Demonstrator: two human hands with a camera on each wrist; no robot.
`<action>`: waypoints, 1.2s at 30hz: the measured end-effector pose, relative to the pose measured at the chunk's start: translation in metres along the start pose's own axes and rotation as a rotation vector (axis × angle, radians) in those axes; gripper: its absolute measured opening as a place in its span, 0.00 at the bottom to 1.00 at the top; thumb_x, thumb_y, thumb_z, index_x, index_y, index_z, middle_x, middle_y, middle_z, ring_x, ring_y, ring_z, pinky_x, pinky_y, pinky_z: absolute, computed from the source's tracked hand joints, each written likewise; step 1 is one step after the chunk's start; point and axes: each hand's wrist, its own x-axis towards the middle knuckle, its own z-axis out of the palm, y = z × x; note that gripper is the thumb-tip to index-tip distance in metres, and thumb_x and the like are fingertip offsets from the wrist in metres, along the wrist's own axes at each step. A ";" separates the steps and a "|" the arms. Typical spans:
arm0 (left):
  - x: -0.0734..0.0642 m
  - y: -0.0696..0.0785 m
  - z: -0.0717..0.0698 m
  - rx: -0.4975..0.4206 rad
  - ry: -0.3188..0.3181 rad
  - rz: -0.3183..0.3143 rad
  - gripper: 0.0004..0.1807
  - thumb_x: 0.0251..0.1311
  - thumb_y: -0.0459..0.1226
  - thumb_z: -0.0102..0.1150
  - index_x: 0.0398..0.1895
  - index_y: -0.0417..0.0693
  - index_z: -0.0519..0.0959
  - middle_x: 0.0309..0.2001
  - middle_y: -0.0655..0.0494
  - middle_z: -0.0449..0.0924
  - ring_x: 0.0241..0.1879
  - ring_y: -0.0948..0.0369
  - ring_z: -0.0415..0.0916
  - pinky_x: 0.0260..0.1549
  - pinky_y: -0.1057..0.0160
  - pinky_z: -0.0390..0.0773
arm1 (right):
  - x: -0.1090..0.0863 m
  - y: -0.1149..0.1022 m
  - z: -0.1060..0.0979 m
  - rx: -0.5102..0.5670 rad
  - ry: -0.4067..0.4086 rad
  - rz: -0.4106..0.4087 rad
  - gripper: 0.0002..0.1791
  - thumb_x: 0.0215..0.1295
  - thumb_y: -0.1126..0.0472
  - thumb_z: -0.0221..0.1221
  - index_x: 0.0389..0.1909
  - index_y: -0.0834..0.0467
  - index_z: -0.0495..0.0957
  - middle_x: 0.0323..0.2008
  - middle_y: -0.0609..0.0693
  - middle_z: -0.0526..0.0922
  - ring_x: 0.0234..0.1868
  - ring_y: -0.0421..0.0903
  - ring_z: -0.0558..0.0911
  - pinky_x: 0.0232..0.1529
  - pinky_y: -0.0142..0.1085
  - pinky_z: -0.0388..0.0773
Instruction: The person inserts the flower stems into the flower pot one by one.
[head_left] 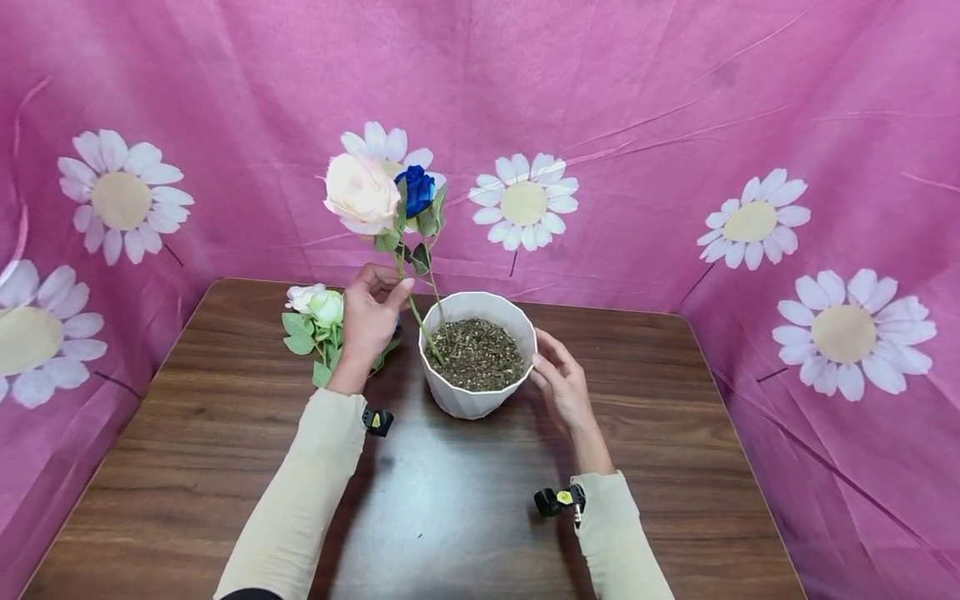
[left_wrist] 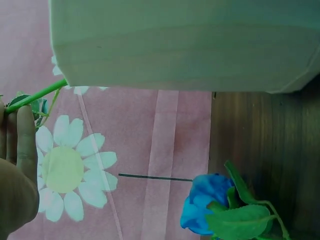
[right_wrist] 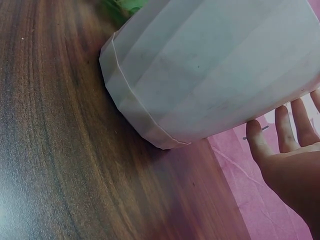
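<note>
My left hand point(head_left: 371, 321) pinches the green stem point(left_wrist: 42, 95) of a pale pink rose point(head_left: 362, 193) between thumb and fingers. The stem's lower end meets the soil point(head_left: 480, 354) at the left inside the white faceted pot point(head_left: 468, 403). Just behind it a blue rose point(head_left: 417, 191) stands in the same soil on a thinner stem. On the pot's right side rest the fingertips of my right hand point(head_left: 564, 387), its fingers spread and only slightly bent. In the right wrist view these fingers point(right_wrist: 286, 132) touch the pot wall near the rim.
White and pale green roses point(head_left: 324, 308) with leaves lie on the brown wooden table point(head_left: 637, 433), left of the pot. Partly hidden by my left hand, another blue rose point(left_wrist: 207, 202) lies beside them. A pink cloth point(head_left: 615, 100) with printed daisies hangs around the table.
</note>
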 end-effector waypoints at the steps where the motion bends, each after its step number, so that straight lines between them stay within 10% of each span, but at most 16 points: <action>1: 0.000 0.000 0.000 0.009 -0.002 0.001 0.07 0.61 0.22 0.65 0.35 0.28 0.75 0.26 0.62 0.80 0.26 0.68 0.78 0.27 0.67 0.86 | 0.000 -0.001 0.000 0.003 0.002 0.002 0.27 0.73 0.74 0.51 0.71 0.75 0.60 0.60 0.56 0.73 0.59 0.48 0.77 0.60 0.41 0.79; 17: -0.006 -0.014 0.004 0.103 -0.062 0.064 0.08 0.61 0.21 0.63 0.35 0.28 0.71 0.30 0.34 0.81 0.23 0.67 0.78 0.25 0.69 0.85 | 0.000 -0.003 -0.001 -0.002 -0.020 0.000 0.27 0.73 0.74 0.52 0.71 0.73 0.62 0.61 0.57 0.73 0.59 0.50 0.77 0.59 0.41 0.80; 36: -0.008 -0.018 0.000 0.166 -0.124 0.035 0.08 0.63 0.24 0.64 0.35 0.31 0.71 0.29 0.34 0.82 0.21 0.66 0.78 0.24 0.70 0.85 | 0.004 0.018 -0.021 0.027 -0.117 -0.073 0.27 0.72 0.65 0.59 0.70 0.67 0.69 0.63 0.61 0.73 0.60 0.52 0.77 0.58 0.41 0.81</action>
